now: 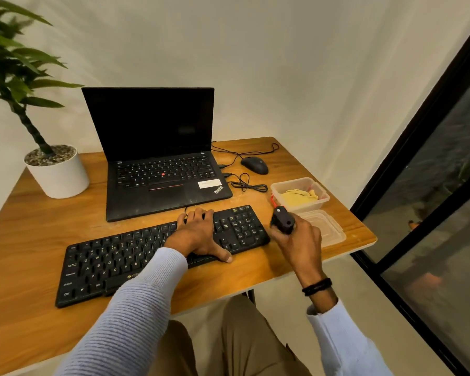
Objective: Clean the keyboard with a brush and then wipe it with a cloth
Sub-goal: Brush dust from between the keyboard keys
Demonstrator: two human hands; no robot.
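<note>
A black external keyboard (114, 264) lies slanted across the wooden table (33, 240), in front of the laptop. My left hand (198, 234) lies across its right part, fingers over the far edge and thumb at the near edge. My right hand (299, 240) hovers just right of the keyboard and grips a small black brush (282, 220) with a white dot and a red loop. A yellow cloth (299, 197) lies in a clear plastic container (320, 198) at the table's right side.
An open black laptop (158, 169) stands behind the keyboard. A black mouse (254, 164) and loose cables (248, 184) lie to its right. A clear lid (326, 226) sits near the right edge. A white potted plant (57, 172) stands at the back left. A dark-framed glass door (418, 158) is on the right.
</note>
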